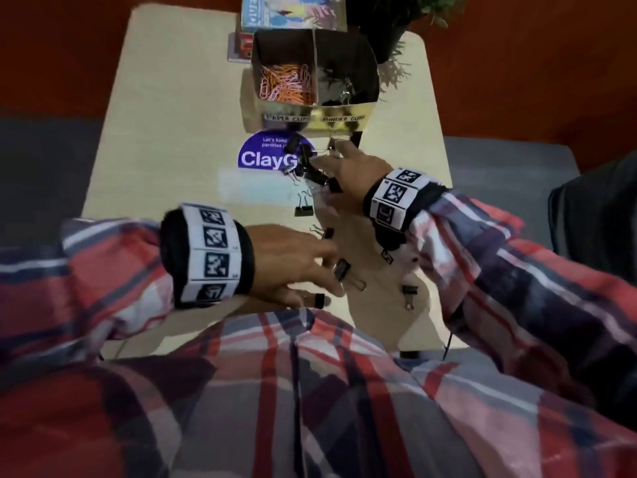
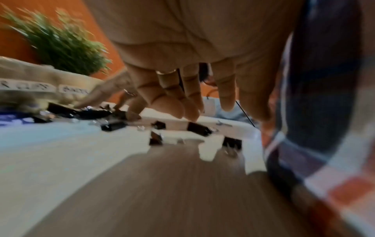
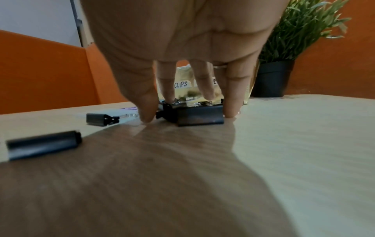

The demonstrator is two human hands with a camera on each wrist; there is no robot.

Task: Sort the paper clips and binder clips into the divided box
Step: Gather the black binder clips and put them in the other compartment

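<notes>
Divided box (image 1: 344,110): stands at the far side of the tabletop (image 1: 165,139); left compartment holds orange and pink paper clips (image 1: 284,82), right compartment holds black binder clips.
Loose binder clips (image 1: 315,175): scattered between the box and the near tabletop edge, the densest cluster lying over a round purple sticker (image 1: 262,153); no loose paper clips can be made out.
Right hand (image 1: 348,170): grip spread, straight fingertips planted on the tabletop on either side of one binder clip (image 3: 199,115); nothing lifted.
Left hand (image 1: 296,263): grip relaxed and empty, fingers extended just above the nearer clips.
Handling: the clips are judged light, rigid and smooth, liable to skid when nudged; pinching the black body across its flat sides, or hooking a wire handle, should hold best.
Edges and room: several clips lie close to the near edge and could be swept off. The box's tall walls require a lift over the rim; a potted plant (image 1: 389,29) crowds its right side.
</notes>
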